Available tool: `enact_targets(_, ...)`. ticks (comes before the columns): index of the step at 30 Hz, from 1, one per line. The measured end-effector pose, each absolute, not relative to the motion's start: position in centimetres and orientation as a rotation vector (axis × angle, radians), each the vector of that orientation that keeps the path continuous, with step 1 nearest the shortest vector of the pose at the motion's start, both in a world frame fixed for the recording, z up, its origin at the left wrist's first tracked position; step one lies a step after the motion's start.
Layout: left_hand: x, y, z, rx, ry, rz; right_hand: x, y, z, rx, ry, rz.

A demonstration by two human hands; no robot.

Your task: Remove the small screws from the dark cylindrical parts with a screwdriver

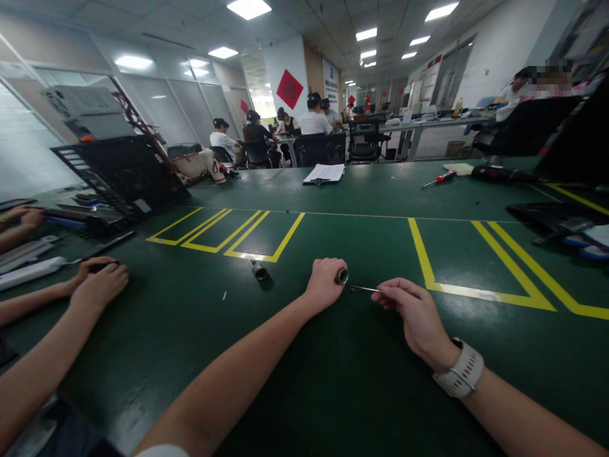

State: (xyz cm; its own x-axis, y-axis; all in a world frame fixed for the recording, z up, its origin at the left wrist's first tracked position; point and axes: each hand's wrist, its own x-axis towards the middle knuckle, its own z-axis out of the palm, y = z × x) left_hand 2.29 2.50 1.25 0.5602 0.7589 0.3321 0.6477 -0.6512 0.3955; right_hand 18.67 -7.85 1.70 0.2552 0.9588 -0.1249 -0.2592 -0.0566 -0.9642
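Note:
My left hand [325, 282] is wrapped round a short metal cylinder, whose hollow round end [341, 276] faces right; the rest of it is hidden by the fingers. From the right, my right hand [410, 311] pinches a thin, pointed metal tool [365, 289], too slim to tell its exact kind. The tool's tip lies close to a tiny dark ring-like piece [353, 290], just below the cylinder's end; I cannot tell whether they touch. A second metal cylinder [259, 271], dark and hollow, lies on the green table [304, 381] to the left of my left hand.
Yellow tape outlines [490, 296] mark the table. A co-worker's hands [102, 279] work at the left. Farther back are a clipboard with papers [324, 173], a red-handled screwdriver [438, 180] and a black rack [124, 178]. A small white scrap [224, 295] lies left of the loose cylinder.

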Motion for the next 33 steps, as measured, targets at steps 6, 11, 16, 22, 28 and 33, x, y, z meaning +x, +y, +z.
enact_targets(6,2.5,2.5,1.4,2.541,1.104,0.707,18.4,-7.8,1.8,-1.256,-0.847,1.126)
enact_targets(11,2.6,2.4,1.3,2.536,1.050,0.678,18.4,-7.8,1.6,-1.267,-0.850,1.105)
enact_targets(16,2.5,2.5,1.2,2.520,1.034,0.682,18.7,-7.7,1.1,-1.247,-0.814,1.070)
enact_targets(22,2.4,2.4,1.4,2.481,1.110,0.723,18.8,-8.0,1.2,-1.181,-0.801,0.941)
enact_targets(28,2.3,2.6,1.2,2.482,1.206,0.770,18.1,-9.0,2.2,-1.163,-0.992,0.899)
enact_targets(33,2.4,2.5,1.2,2.547,1.168,0.746,17.5,-9.5,2.9,-1.281,-1.390,0.725)
